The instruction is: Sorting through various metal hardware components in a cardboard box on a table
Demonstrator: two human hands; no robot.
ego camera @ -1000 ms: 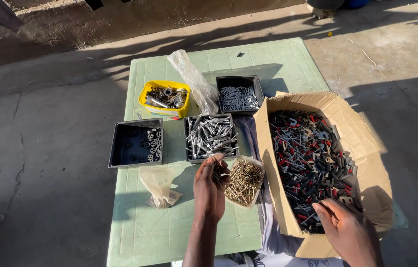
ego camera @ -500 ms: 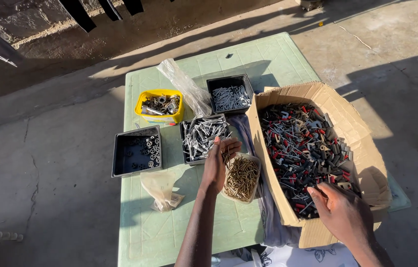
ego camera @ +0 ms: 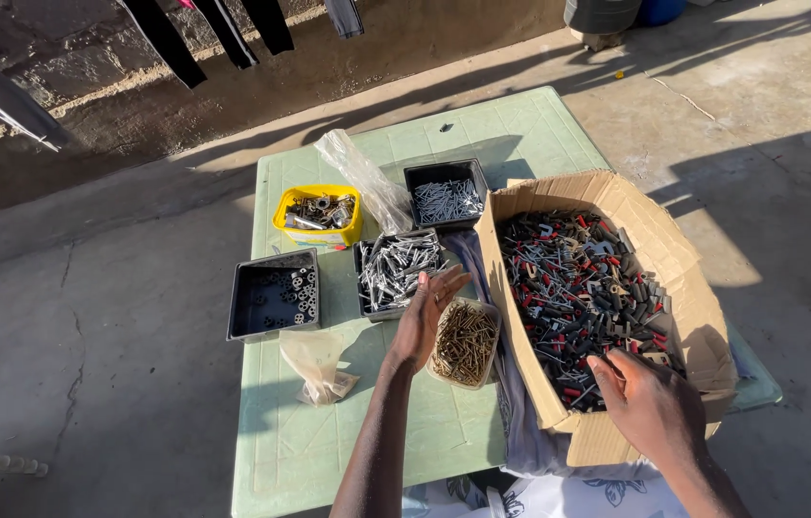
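Left hand (ego camera: 422,321) hovers with fingers spread and loose, grasping nothing, over the gap between the black tray of silver screws (ego camera: 396,271) and the clear tub of brass screws (ego camera: 464,342) just to its right, both on the pale green table (ego camera: 501,129). Right hand (ego camera: 650,401) sits in the near end of the cardboard box (ego camera: 664,240), fingers curled down into the mixed red, black and grey fasteners (ego camera: 573,288); whether it pinches one, cannot tell. Farther left: black tray of small rings (ego camera: 274,293), yellow tub (ego camera: 318,213), crumpled plastic bag (ego camera: 319,364) near side
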